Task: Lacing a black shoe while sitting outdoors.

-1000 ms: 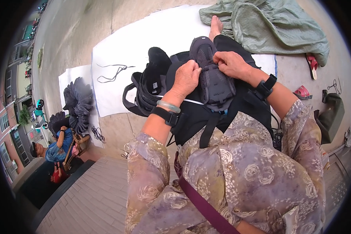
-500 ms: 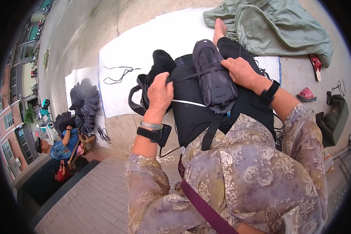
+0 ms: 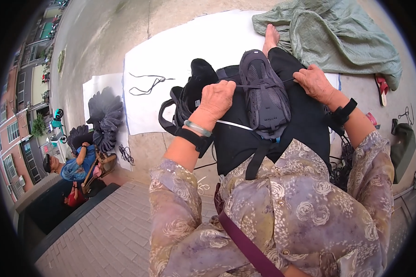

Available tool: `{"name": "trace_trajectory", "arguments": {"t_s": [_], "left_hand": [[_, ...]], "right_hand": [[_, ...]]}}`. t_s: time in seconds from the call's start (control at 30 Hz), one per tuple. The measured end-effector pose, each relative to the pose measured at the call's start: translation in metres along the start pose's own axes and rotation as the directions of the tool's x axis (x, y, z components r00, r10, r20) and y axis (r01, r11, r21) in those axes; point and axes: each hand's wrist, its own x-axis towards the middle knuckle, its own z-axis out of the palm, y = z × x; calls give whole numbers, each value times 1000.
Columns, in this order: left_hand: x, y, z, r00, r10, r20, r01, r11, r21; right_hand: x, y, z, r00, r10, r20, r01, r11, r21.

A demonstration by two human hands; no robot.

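Across my lap, on black trousers point(image 3: 235, 145), rests a dark grey mesh shoe upper point(image 3: 267, 108), perhaps several stacked. A thin black cord point(image 3: 256, 86) wraps around its middle. My left hand point(image 3: 216, 100) is closed on the cord's left end, just beside the upper. On the other side, my right hand point(image 3: 315, 83) pinches the right end, which stretches out taut. Left of my lap lie more black shoe pieces point(image 3: 203, 71), partly behind my left hand. A narrow white strip point(image 3: 234, 124) runs under the upper.
A white sheet point(image 3: 148, 108) covers the ground ahead, with a loose black cord point(image 3: 148, 85) on it. Dark fanned-out pieces point(image 3: 105, 111) lie at left, near another person point(image 3: 76, 166). Green cloth point(image 3: 328, 39) lies at far right, red sandals point(image 3: 382, 87) nearby.
My right hand has moved right, away from the upper, drawing out the cord. My left hand has come up closer to the upper's left side.
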Motion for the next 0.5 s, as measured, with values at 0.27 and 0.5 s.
{"name": "trace_trajectory", "arguments": {"t_s": [0.27, 0.5], "left_hand": [[-29, -101, -49, 918, -385, -100, 397, 901, 174], [-79, -176, -112, 820, -553, -145, 570, 770, 288]], "right_hand": [[-45, 61, -58, 985, 169, -31, -171, 946, -274], [-175, 192, -78, 900, 380, -213, -435, 811, -392]]}}
